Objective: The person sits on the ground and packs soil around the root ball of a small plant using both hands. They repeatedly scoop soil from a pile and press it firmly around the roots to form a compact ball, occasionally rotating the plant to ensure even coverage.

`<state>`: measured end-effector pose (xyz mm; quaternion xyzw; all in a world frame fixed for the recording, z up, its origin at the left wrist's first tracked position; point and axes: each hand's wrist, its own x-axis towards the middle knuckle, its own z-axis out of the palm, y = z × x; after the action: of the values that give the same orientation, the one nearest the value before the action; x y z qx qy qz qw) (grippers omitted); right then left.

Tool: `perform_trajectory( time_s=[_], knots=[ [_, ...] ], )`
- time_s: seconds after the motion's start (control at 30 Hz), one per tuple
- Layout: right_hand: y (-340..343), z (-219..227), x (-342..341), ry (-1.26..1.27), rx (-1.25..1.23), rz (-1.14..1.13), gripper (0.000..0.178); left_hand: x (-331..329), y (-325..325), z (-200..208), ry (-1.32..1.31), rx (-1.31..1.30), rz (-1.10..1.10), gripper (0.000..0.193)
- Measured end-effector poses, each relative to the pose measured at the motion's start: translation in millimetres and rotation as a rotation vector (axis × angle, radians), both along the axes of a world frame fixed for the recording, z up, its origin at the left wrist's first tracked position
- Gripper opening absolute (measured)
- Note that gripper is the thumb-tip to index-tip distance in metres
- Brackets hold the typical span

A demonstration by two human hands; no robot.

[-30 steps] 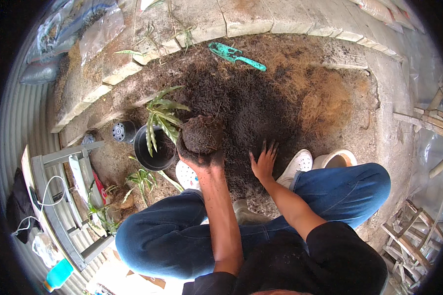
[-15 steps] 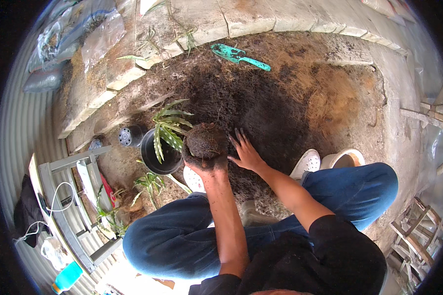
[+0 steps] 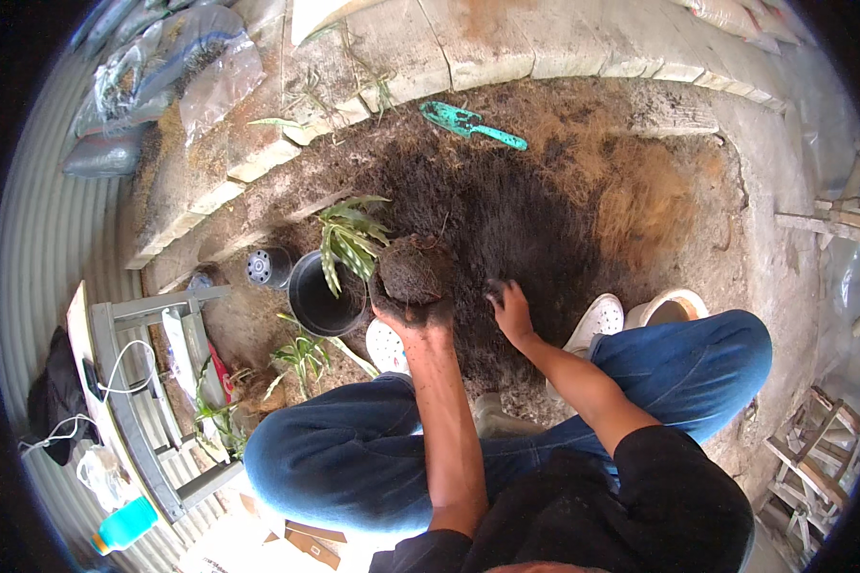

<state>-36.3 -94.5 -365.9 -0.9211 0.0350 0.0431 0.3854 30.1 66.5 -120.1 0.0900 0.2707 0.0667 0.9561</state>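
My left hand cups the root ball of a potted-type plant from below. Dark soil clings to the ball, which is tilted so the plant's long spotted green leaves point left. Those leaves hang over a black plastic pot standing by my left shoe. To the right of the ball, my right hand rests low over the dark soil with its fingers curled in. Soil blackens the fingertips, and whether they hold any is hidden.
A turquoise trowel lies at the soil's far edge, beside brown fibre. A smaller black pot lies left of the large one. Another leafy plant is near my left knee. A grey-framed stool stands left; a pale pot sits right.
My right hand has moved away from the root ball to the right, and its spread fingers have curled in. My left hand still holds the root ball. The whole view has shifted slightly.
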Motion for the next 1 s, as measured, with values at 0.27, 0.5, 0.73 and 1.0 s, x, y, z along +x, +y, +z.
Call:
perform_trajectory(
  time_s=[0.27, 0.5, 0.73, 1.0],
  knots=[
    [-34.9, 65.6, 104.6, 0.619, 1.733, -0.661, 0.028, -4.7, -16.5, 47.9, -0.319, -0.024, -0.140, 0.043],
    [-55.8, 235.2, 137.9, 0.578, 1.670, -0.188, 0.031, -11.3, -26.9, 56.1, -0.520, -0.205, -0.272, 0.047],
    [-66.9, 312.2, 93.0, 0.363, 1.773, -0.213, 0.039, -12.8, -36.7, 53.9, -0.529, -0.223, -0.313, 0.049],
    [-57.6, 315.2, 79.3, 0.392, 1.728, -0.165, 0.032, -14.2, -39.8, 68.9, -0.295, -0.015, -0.264, 0.039]
  ],
)
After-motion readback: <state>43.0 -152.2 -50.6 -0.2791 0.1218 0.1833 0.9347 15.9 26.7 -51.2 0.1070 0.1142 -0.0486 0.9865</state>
